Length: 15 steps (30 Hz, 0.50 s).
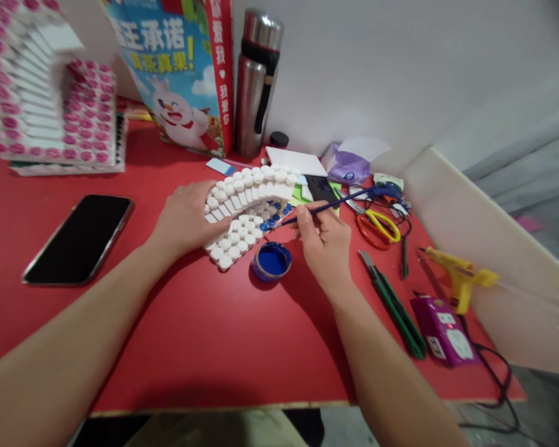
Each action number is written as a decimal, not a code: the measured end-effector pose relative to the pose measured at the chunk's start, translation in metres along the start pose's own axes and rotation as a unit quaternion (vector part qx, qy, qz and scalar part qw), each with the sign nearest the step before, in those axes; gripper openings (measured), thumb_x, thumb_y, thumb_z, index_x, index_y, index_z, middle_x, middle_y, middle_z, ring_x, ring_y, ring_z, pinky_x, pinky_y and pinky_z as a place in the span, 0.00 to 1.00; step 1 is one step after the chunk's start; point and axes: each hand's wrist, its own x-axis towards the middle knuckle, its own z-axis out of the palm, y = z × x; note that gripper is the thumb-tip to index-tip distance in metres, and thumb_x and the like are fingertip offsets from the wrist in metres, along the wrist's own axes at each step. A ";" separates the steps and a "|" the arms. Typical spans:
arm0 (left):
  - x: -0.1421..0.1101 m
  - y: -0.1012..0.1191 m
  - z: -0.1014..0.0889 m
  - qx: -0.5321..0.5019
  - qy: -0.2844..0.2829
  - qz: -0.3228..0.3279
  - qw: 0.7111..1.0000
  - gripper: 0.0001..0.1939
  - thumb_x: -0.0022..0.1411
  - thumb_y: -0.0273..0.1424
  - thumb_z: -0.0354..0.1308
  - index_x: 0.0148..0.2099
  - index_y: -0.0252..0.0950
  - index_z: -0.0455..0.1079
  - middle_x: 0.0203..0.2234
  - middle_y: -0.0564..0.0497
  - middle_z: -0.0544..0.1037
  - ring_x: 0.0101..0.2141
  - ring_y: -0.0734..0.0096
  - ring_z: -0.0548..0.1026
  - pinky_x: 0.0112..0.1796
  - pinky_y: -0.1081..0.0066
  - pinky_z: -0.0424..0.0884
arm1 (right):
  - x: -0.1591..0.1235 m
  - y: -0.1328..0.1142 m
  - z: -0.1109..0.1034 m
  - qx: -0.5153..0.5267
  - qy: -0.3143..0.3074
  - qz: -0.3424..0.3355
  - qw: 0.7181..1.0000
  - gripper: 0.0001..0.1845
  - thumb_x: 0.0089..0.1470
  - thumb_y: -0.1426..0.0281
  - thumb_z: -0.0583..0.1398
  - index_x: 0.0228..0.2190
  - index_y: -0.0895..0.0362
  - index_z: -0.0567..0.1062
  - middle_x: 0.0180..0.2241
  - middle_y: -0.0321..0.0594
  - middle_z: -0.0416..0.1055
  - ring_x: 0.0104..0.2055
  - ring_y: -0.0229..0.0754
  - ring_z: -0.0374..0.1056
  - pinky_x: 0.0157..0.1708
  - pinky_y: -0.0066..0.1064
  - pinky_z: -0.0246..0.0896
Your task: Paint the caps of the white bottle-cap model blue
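My left hand (186, 217) grips the left end of a white curved model (246, 211) made of rows of small round caps, lying on the red table (205, 347). My right hand (323, 242) pinches a thin blue paintbrush (335, 203) whose tip touches the model's right side, where some caps are painted blue. A small round lid of blue paint (271, 261) sits just in front of the model, between my hands.
A black phone (80, 237) lies at the left. A pink-dotted white model (51, 93), a printed carton (177, 68) and a steel flask (256, 81) stand behind. At the right lie scissors (377, 226), a green knife (394, 307), a yellow glue gun (461, 279) and a purple power strip (442, 332).
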 end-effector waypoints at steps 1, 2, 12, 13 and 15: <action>0.000 0.000 0.000 -0.005 -0.003 -0.002 1.000 0.35 0.59 0.48 0.65 0.67 0.47 0.68 0.60 0.39 0.78 0.63 0.28 0.72 0.61 0.27 0.67 | 0.000 0.000 0.000 0.002 0.002 -0.001 1.000 0.12 0.72 0.60 0.60 0.36 0.53 0.75 0.28 0.34 0.78 0.27 0.40 0.74 0.33 0.34 0.68; 0.000 0.001 -0.001 -0.008 -0.006 -0.004 1.000 0.35 0.59 0.48 0.65 0.67 0.47 0.68 0.60 0.39 0.77 0.64 0.28 0.72 0.62 0.27 0.67 | 0.000 0.001 0.000 0.003 0.003 -0.001 1.000 0.12 0.73 0.60 0.60 0.36 0.53 0.75 0.28 0.34 0.78 0.27 0.39 0.74 0.33 0.34 0.68; 0.001 0.001 -0.001 0.012 -0.008 -0.008 1.000 0.36 0.59 0.47 0.64 0.68 0.44 0.68 0.61 0.37 0.77 0.63 0.28 0.73 0.61 0.29 0.68 | 0.000 0.001 0.000 0.000 0.005 0.010 1.000 0.13 0.72 0.59 0.60 0.35 0.53 0.75 0.27 0.33 0.77 0.27 0.40 0.74 0.34 0.34 0.68; 0.001 0.002 -0.001 0.012 -0.008 -0.007 1.000 0.36 0.59 0.47 0.64 0.68 0.44 0.68 0.61 0.38 0.77 0.63 0.28 0.73 0.61 0.29 0.68 | 0.000 0.001 0.001 0.004 0.006 0.007 1.000 0.13 0.72 0.59 0.60 0.36 0.52 0.75 0.27 0.33 0.77 0.27 0.39 0.74 0.33 0.34 0.68; 0.001 0.002 -0.001 0.012 -0.008 -0.005 1.000 0.36 0.59 0.48 0.63 0.68 0.43 0.68 0.60 0.37 0.77 0.62 0.28 0.73 0.61 0.29 0.69 | 0.000 0.001 0.002 0.012 0.000 0.005 1.000 0.12 0.72 0.59 0.60 0.37 0.52 0.76 0.30 0.34 0.79 0.28 0.40 0.75 0.33 0.34 0.69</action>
